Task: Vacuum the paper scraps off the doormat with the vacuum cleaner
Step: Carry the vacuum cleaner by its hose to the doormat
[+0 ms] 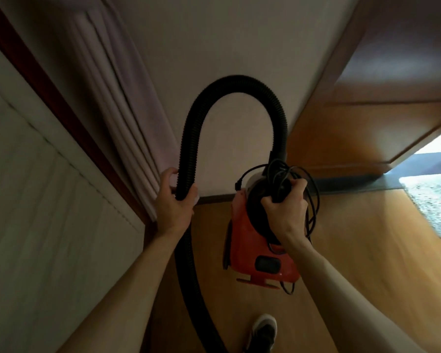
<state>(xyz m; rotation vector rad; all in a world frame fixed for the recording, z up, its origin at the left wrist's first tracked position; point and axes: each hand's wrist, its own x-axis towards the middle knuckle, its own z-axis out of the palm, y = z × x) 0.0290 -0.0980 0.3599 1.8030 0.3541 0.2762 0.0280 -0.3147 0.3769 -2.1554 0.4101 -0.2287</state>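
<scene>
An orange vacuum cleaner hangs above the wooden floor in the middle of the view. My right hand grips its black top handle, where a black power cord is bundled. A black ribbed hose arches up from the cleaner and comes down on the left. My left hand grips that hose. A grey speckled doormat lies at the right edge, partly cut off. No paper scraps can be made out on it.
A pale curtain hangs at the left beside a dark red frame. A white wall is straight ahead. A wooden door or panel stands at the right. My shoe is on the wooden floor below.
</scene>
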